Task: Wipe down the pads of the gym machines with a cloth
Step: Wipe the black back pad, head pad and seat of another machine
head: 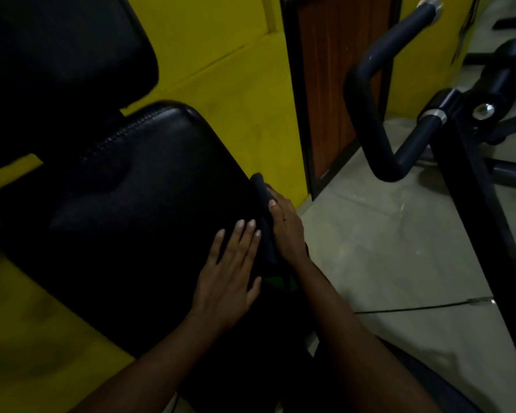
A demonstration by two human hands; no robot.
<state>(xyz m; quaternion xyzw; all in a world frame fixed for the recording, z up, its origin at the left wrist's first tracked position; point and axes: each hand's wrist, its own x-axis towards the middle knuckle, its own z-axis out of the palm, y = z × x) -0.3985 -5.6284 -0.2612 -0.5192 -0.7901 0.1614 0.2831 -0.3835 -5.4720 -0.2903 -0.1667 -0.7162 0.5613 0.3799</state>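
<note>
A black padded seat fills the middle left, with a second black back pad above it at the top left. My left hand lies flat on the seat's near right part with its fingers straight. My right hand is at the seat's right edge and holds a dark cloth against the side of the pad. The cloth is hard to tell apart from the dark pad, and its lower part is hidden between my hands.
A dark curved handle bar and a black machine frame stand to the right. Behind the seat are a yellow wall and a brown wooden panel. Grey tiled floor lies to the right of the seat.
</note>
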